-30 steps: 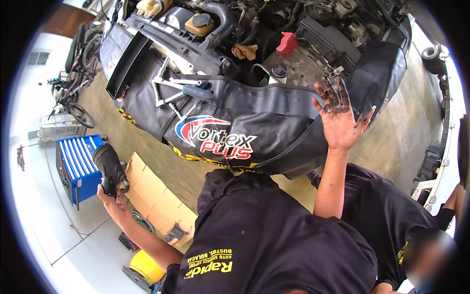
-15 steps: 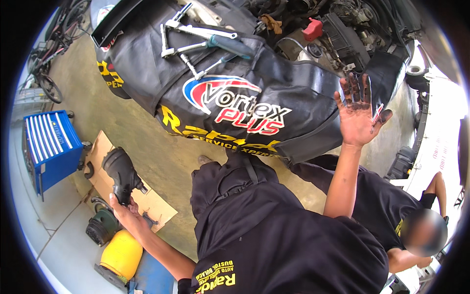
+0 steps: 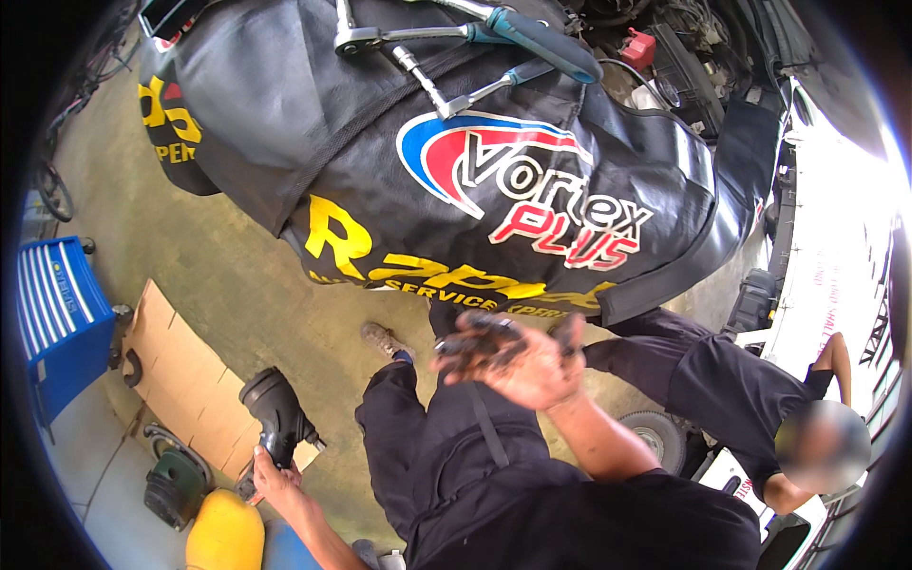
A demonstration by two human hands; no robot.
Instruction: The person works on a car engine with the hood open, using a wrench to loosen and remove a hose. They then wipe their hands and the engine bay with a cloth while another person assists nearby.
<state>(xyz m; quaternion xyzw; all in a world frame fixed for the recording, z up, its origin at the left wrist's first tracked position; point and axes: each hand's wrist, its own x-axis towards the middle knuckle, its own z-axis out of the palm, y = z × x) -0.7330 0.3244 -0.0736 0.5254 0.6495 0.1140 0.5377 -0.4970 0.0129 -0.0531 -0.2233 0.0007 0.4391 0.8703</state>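
Observation:
Low on the left, my left hand is closed around the lower end of a black air intake hose. The hose has a wide ribbed mouth at the top and a short side spout to the right. My right hand is in front of my body, palm up, with its fingers stretched out and slightly blurred. Black grime covers those fingers, and nothing shows in the palm. Ahead, several ratchet wrenches with blue-green handles lie on a black fender cover over the car.
An open engine bay is beyond the cover. On the left are a blue tool chest, a cardboard sheet on the floor and a yellow tank. At right stands another person, with a wheel beside them.
My right hand has come down and left from its raised place near the fender cover to in front of my body. The left hand, still holding the hose, has shifted lower and slightly right.

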